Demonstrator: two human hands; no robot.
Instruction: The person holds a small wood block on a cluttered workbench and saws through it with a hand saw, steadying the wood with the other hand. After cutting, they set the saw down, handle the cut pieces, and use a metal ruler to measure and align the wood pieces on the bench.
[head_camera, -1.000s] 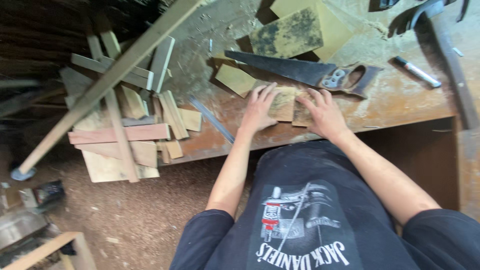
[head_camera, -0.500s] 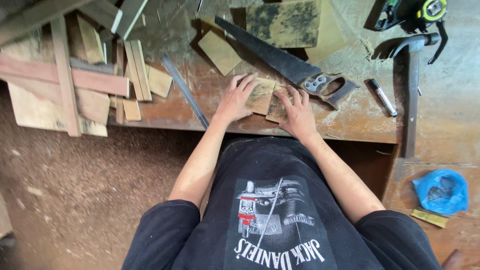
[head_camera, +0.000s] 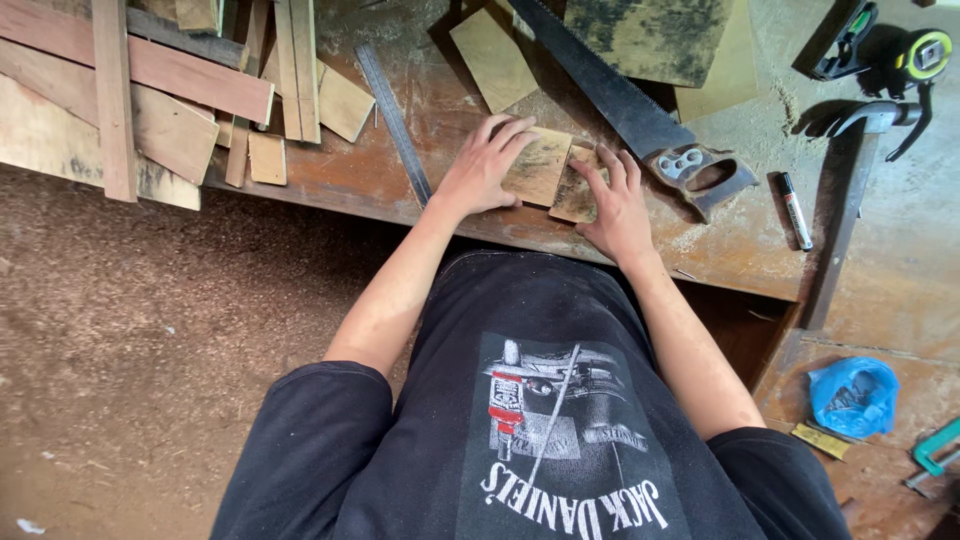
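My left hand (head_camera: 483, 163) lies flat on the workbench (head_camera: 400, 180), fingers spread, touching the left edge of a small square plywood piece (head_camera: 541, 168). My right hand (head_camera: 617, 203) rests with spread fingers on a second small wooden piece (head_camera: 575, 195) beside the first. The two pieces lie side by side, touching. A handsaw (head_camera: 640, 110) with a dark handle lies diagonally just behind both hands.
A metal ruler (head_camera: 394, 120) lies left of my left hand. Wood offcuts and slats (head_camera: 150, 90) pile at the far left. A marker (head_camera: 795, 210), a hammer (head_camera: 850, 190) and a tape measure (head_camera: 925, 55) sit right. A blue bag (head_camera: 852, 393) lies lower right.
The view has swung so the bench sits higher and closer. Both hands stay pressed on the two small wooden pieces, and the right hand has shifted slightly onto its piece.
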